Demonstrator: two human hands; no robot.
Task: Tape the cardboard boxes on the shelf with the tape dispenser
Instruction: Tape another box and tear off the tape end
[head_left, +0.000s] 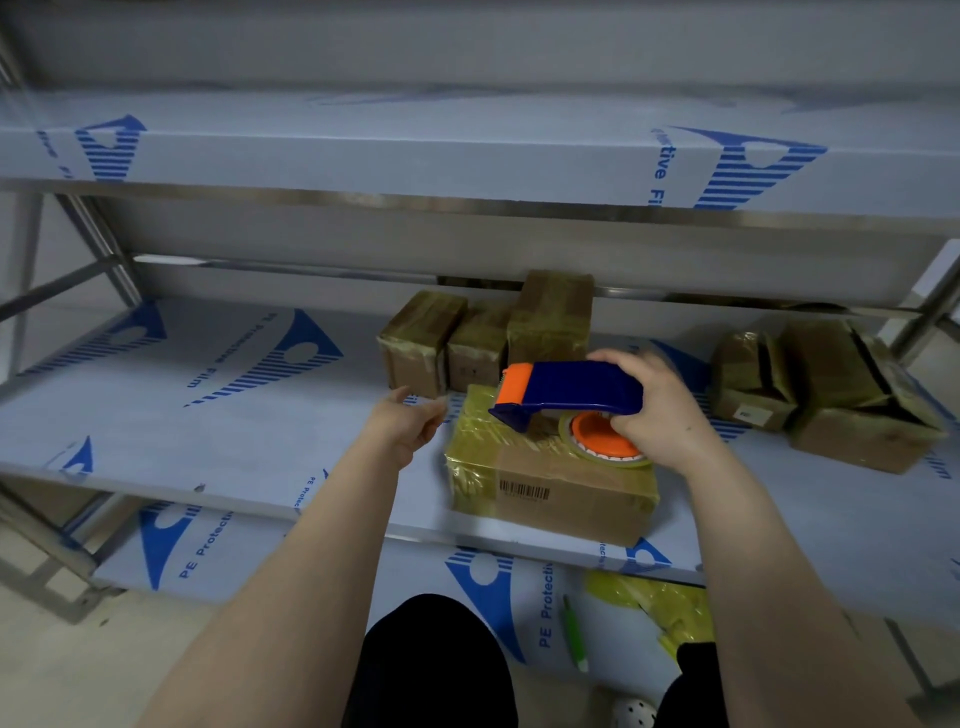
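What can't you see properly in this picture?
All in the head view:
- Barcode numbers on the front box: too small and blurry.
- Tape roll in the tape dispenser: half hidden by the right hand.
- Left hand: blurred; unclear whether it touches the front box.

tape dispenser: dark blue body, orange nose and hub
nearest box: brown, yellowish tape sheen, black barcode
shelf film: pale grey-blue, blue striped logos
pen, 6 o'clock: green
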